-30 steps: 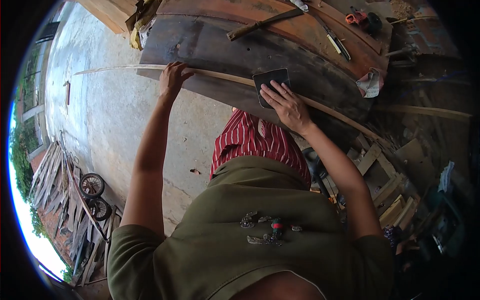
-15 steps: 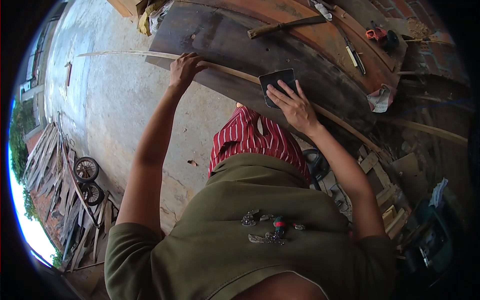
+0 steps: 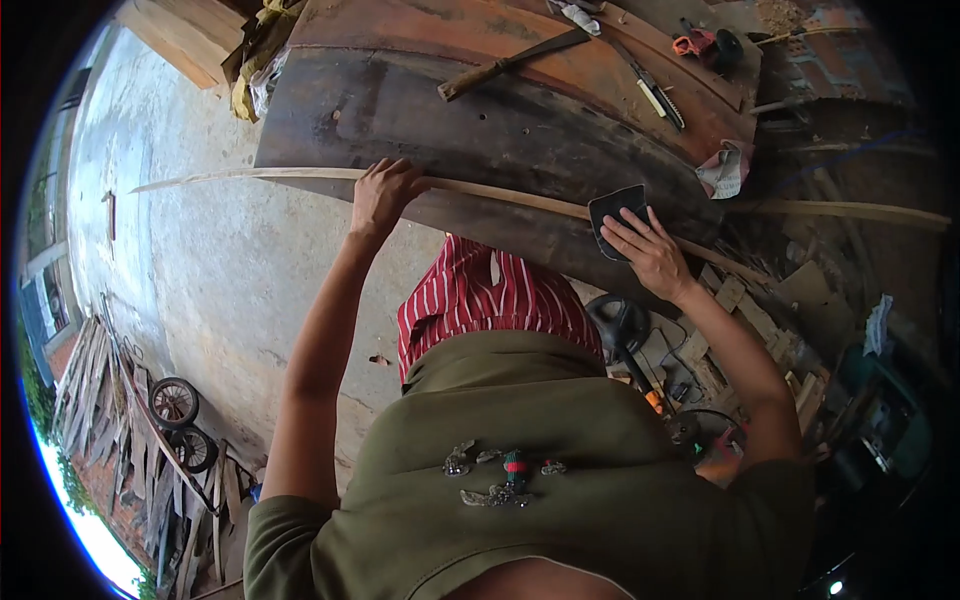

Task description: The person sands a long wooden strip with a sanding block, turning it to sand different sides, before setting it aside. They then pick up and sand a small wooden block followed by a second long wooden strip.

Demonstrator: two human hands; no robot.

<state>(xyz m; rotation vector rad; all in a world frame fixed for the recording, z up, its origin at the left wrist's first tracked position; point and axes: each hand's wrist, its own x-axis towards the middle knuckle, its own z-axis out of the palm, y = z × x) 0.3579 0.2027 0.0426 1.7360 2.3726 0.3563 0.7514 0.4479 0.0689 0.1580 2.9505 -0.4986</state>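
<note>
A long thin wooden strip (image 3: 250, 175) lies along the near edge of a dark workbench (image 3: 480, 120). My left hand (image 3: 383, 194) is closed around the strip near its middle and holds it down. My right hand (image 3: 648, 250) presses a dark sheet of sandpaper (image 3: 612, 210) flat onto the strip further right, fingers spread over the sheet. The strip's left end sticks out past the bench over the concrete floor.
On the bench's far side lie a hammer-like tool (image 3: 505, 62), a long file (image 3: 655, 95), an orange tool (image 3: 695, 42) and a crumpled rag (image 3: 722, 170). Scrap wood (image 3: 740, 300) piles up at the right. Two small wheels (image 3: 180, 420) and planks lie at the lower left.
My right hand and the sandpaper have slid to the right along the strip. My left hand keeps its grip on the strip. The view has shifted slightly.
</note>
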